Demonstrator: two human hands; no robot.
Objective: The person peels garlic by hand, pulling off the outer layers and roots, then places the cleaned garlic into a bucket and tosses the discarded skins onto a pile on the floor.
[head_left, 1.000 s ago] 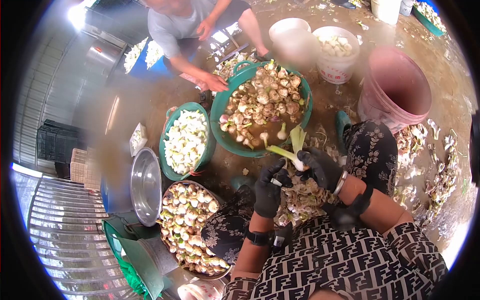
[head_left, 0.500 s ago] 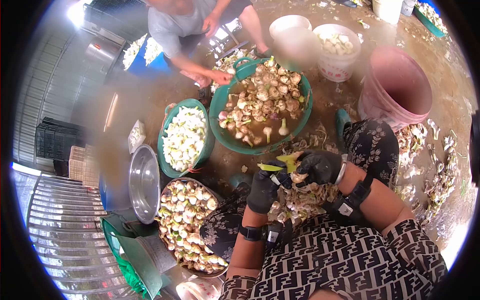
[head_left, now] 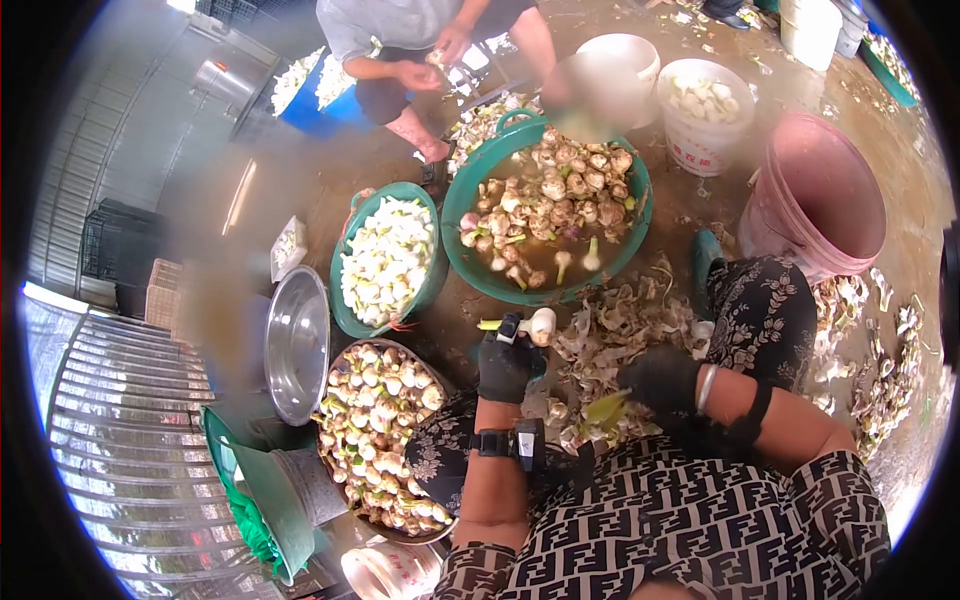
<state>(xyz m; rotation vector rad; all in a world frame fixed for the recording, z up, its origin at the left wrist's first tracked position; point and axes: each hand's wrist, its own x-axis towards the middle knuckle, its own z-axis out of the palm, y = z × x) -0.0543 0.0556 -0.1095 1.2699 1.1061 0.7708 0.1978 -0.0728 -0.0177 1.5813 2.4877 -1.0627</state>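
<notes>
In a black glove, my left hand (head_left: 507,368) grips a garlic bulb (head_left: 542,327), its pale round head pointing right and its green stem sticking out to the left. My right hand (head_left: 662,378), also gloved in black and a little blurred, is lower and to the right, apart from the bulb. Its fingers appear closed on a yellow-green strip of garlic peel (head_left: 606,409). Under and between the hands lies a pile of dry garlic peelings (head_left: 630,325). Ahead, a green tub (head_left: 462,262) holds unpeeled bulbs in brownish water.
A green basin (head_left: 345,312) of white peeled garlic stands left, beside a steel bowl (head_left: 298,350) and a round container of bulbs (head_left: 375,440). A pink bucket (head_left: 815,200) and a white bucket (head_left: 700,140) stand right. Across the tub, another person (head_left: 365,30) sits working with both hands.
My hands have separated: the left holds the bulb further up, the right has moved down and right with the green peel. The other person's hand has drawn back from the tub.
</notes>
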